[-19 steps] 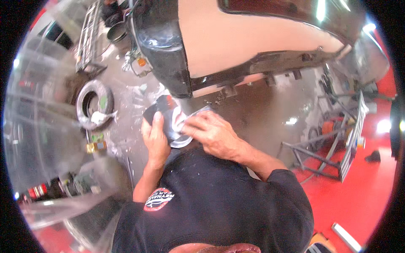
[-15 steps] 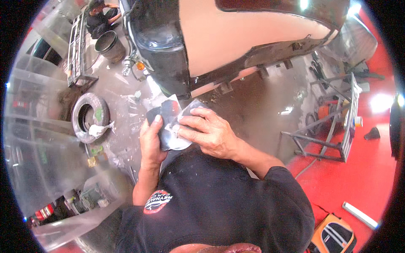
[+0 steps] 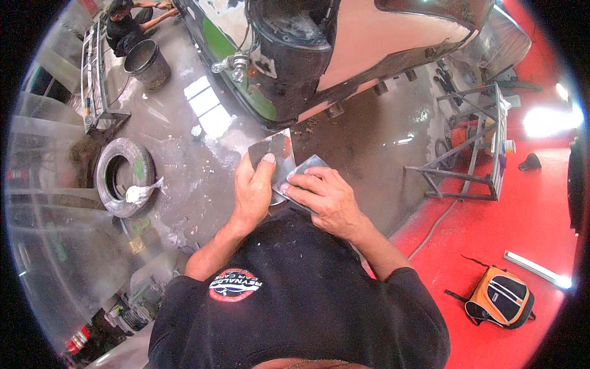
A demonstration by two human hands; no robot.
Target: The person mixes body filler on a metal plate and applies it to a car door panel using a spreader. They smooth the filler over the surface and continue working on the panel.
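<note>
In front of my chest, my left hand grips a flat grey plate with its thumb on top. A small reddish smear shows near the plate's upper right part. My right hand is closed on a thin, straight-edged grey spreader, fingers laid over its face. The spreader overlaps the plate's lower right part, and one edge seems to touch it. The far side of both tools is hidden. Beyond my hands stands a car body with beige, black and green patches.
A tyre with a whitish bag lies at left, below a dark bucket. Another person crouches at far left. Bulbs hang by the car. A metal frame and an orange-black backpack are at right.
My view has shifted, bringing the car's green corner and the whole backpack into sight. Both hands sit further right in the picture. The spreader has tilted and moved lower across the plate.
</note>
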